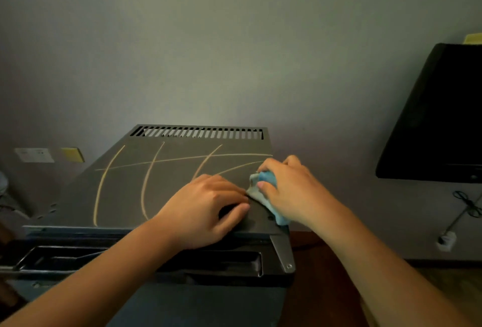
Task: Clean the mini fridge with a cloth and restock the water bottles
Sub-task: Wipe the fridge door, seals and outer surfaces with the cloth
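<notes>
Both hands are close together on my feed, on the dark top of the mini fridge (125,196) near its right front corner. My right hand (289,188) bunches the blue cloth (266,178), fingers curled round it, pressing it to the surface. My left hand (206,206) lies beside it, fingertips at the cloth's edge; whether they pinch it I cannot tell. Pale curved streaks (102,183) cross the top, with vent slots (198,132) behind.
</notes>
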Demonstrator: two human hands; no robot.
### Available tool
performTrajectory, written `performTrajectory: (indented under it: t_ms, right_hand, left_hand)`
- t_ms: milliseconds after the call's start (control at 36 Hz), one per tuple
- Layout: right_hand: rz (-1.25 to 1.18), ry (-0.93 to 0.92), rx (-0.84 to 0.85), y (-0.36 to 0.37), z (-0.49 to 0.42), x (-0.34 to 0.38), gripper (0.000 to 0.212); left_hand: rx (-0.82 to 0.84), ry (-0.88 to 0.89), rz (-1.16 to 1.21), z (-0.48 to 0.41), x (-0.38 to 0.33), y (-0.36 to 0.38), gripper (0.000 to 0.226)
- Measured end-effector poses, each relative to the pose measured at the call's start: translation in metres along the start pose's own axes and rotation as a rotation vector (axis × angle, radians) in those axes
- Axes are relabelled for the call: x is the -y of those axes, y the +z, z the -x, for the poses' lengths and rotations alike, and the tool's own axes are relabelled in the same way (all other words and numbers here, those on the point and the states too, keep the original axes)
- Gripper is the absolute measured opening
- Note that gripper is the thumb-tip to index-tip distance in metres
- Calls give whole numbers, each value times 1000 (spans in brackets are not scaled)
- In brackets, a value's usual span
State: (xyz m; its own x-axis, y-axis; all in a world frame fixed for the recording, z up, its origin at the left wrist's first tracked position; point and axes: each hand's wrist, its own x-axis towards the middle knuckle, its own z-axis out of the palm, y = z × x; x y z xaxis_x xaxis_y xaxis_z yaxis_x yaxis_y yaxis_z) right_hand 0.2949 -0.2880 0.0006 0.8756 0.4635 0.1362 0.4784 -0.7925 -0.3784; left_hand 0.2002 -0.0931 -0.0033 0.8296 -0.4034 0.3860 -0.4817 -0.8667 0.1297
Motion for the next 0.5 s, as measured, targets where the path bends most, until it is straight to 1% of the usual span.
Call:
performTrajectory:
  t_ms: [111, 194, 306, 389, 500]
  right_hand:
    - [-17, 0, -53, 1, -20, 2, 24]
    - [8, 27, -81, 5, -37, 5, 27]
    - [15, 121, -101, 6, -60, 5, 24]
    - [46, 186, -124, 7, -72, 8, 26]
    - [123, 202, -102, 6, -77, 13, 28]
  left_hand:
    - [126, 145, -13, -2, 25, -16, 37]
    - [183, 213, -64, -7, 42, -30, 40]
    - [241, 230, -48, -12, 60, -40, 45]
    - [248, 226, 1, -6, 68, -37, 52]
    - [238, 249, 27, -5, 72, -35, 55]
